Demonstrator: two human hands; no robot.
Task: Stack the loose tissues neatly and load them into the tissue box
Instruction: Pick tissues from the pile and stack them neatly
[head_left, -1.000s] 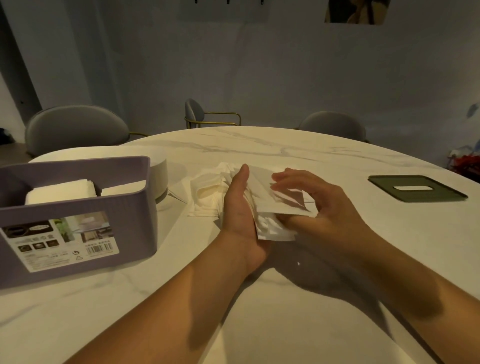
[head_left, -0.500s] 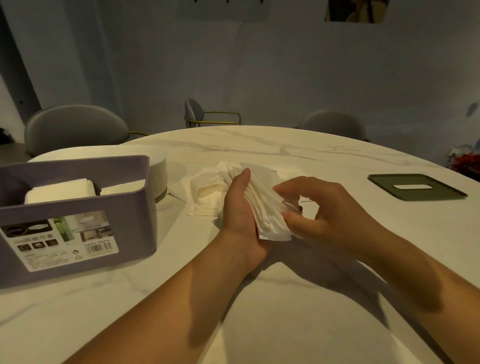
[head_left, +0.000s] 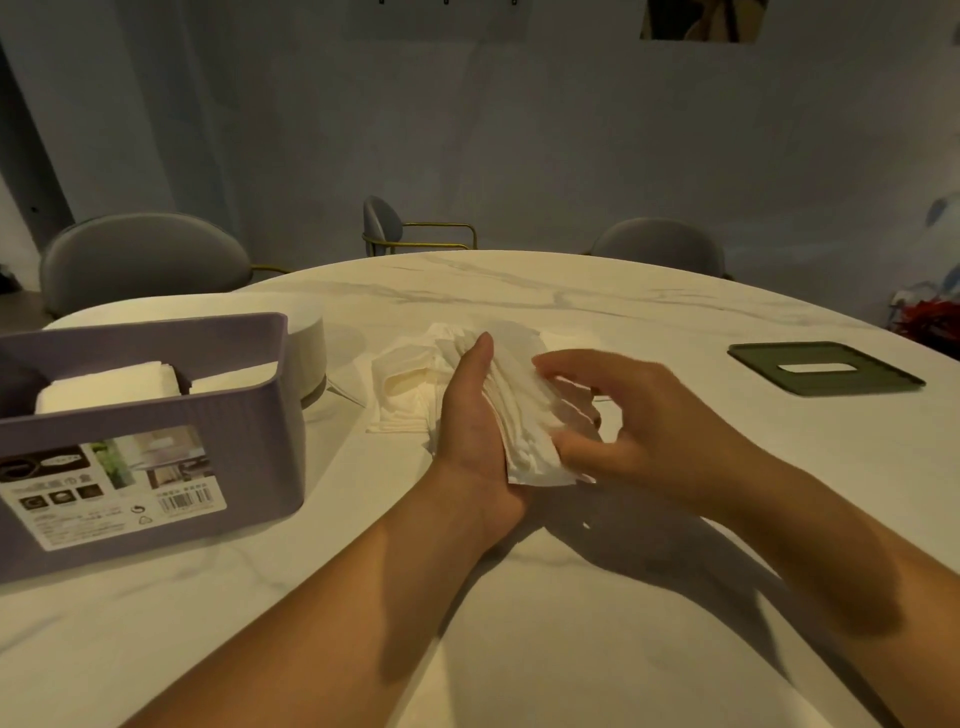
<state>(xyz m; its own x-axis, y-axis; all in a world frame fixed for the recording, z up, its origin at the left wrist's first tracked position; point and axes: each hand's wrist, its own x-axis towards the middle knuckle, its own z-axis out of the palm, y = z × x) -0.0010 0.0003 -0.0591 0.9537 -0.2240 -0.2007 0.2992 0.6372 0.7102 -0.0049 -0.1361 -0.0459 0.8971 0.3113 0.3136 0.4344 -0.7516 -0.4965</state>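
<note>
Our left hand (head_left: 470, 415) is standing on edge at the centre of the frame, fingers straight and pressed together, propping the stack of tissues (head_left: 524, 410) against its palm. Our right hand (head_left: 639, 421) is arching over the stack from the right, with the thumb against the near corner and curled fingertips touching the far edge, so it is pinching the sheets toward the left palm. More loose tissues (head_left: 400, 384) are lying crumpled on the counter (head_left: 675, 312) just left of the left hand. The purple tissue box (head_left: 249, 415) is sitting at the left edge, already holding some folded tissues (head_left: 104, 384), and its green lid (head_left: 826, 366) is resting well apart at the right.

We are judging the stack to be fanned, not square. If we are squeezing unevenly or lifting too soon, thin sheets could be slipping out from the near end or creasing, and a ragged bundle may be catching on the box wall. The left hand could also be dragging the loose pile as it moves.

Compared with a second ago, the single sheet then held out flat to the right is now lying against the stack, and the right hand is closing in on it, fingers reaching further up than half a second ago.
</note>
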